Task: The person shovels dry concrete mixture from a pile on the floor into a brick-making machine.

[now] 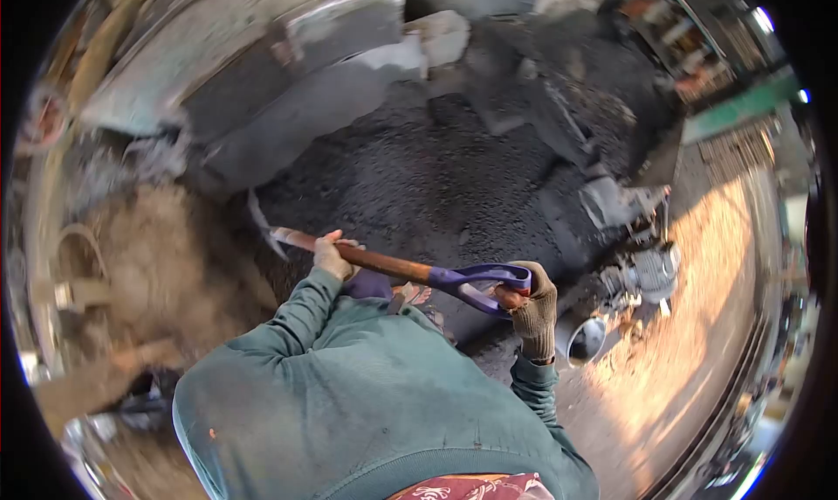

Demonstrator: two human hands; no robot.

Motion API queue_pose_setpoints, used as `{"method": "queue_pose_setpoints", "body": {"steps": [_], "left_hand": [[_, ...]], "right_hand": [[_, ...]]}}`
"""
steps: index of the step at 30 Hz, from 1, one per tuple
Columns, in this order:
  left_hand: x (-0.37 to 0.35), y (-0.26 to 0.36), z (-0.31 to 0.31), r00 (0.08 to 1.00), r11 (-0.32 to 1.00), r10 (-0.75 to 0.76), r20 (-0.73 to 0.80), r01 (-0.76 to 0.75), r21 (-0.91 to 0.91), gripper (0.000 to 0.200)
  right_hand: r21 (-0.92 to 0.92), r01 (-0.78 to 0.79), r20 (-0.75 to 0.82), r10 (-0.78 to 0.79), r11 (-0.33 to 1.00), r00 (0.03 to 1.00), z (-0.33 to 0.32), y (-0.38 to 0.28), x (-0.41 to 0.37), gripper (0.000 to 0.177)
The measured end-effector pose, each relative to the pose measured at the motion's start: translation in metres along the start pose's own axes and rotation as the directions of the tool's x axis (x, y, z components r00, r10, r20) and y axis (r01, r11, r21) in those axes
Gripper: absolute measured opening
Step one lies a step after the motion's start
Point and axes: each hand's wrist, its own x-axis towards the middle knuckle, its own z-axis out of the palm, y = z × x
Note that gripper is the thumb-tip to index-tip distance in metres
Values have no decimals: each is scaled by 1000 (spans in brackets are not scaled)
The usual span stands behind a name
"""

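A shovel with a wooden shaft and a purple D-shaped handle lies across the front of my body. Around the shaft, near the blade end, my left hand is wrapped. At the purple handle on the right, my right hand, in a brown knitted glove, has its fingers closed on the grip. The metal blade shows at the left, seen nearly edge-on. Dark, granular material spreads out in front of me, beyond the shaft.
Grey slabs border the dark material at the upper left. A motor-like machine and a round metal pipe opening stand at the right, beside sunlit ground. Brown dirt lies at the left.
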Motion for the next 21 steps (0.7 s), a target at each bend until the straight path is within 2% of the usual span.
{"method": "queue_pose_setpoints", "body": {"steps": [1,3,4,5,7,8,9,10,11,12,13,14,15,16,17,18,19,20,21], "left_hand": [[3,-3,-14,1000,999,1,-7,-1,54,20],[9,0,-42,996,998,-38,79,35,48,21],[12,4,-53,983,1000,-25,182,26,-7,16],[14,13,-63,948,986,-137,288,157,-48,15],[-35,25,-54,916,984,-178,359,166,63,14],[-76,20,-54,899,997,-48,436,73,-39,12],[-76,22,-65,850,969,-138,508,222,-108,10],[-75,24,-75,788,915,-225,573,373,-153,9],[-58,13,-93,869,985,-151,472,174,-5,15],[-97,22,-102,748,960,-253,613,272,64,18],[-138,33,-107,590,918,-360,723,364,159,22],[-143,45,-136,579,916,-372,726,357,184,25],[-148,59,-173,567,912,-384,729,356,203,28],[-180,69,-208,728,1000,1,686,-2,1,28],[-210,90,-240,677,866,246,693,-475,156,36],[-241,110,-272,585,506,476,657,-793,340,46],[-264,121,-290,602,608,521,605,-759,231,53],[-288,132,-308,616,685,564,551,-721,105,61],[-297,134,-319,645,817,576,502,-427,-387,58]], "right_hand": [[-1,-12,129,12,1000,992,13,-17,0,35],[301,48,387,-168,952,907,34,-2,12,45],[450,31,478,-270,892,836,49,5,19,50],[596,-53,456,-283,801,844,75,11,23,60],[432,-248,435,41,867,899,131,11,32,59],[338,-441,537,214,831,816,158,41,39,57],[226,-607,611,374,762,697,187,81,50,55],[185,-737,672,464,650,578,224,105,50,49],[139,-847,713,542,513,445,253,130,47,42],[117,-928,931,285,353,226,268,137,42,38],[239,-924,909,264,299,321,292,155,40,33],[358,-902,878,241,243,414,315,172,39,28],[572,-728,546,487,378,682,338,199,38,22],[687,-631,491,411,360,768,335,187,28,15],[785,-523,423,328,333,844,336,166,19,8],[807,-486,400,294,336,868,336,167,34,4],[827,-451,379,260,337,888,332,168,48,5],[794,-404,325,245,453,914,328,148,51,5],[744,-356,278,222,565,934,327,124,57,7]]}}
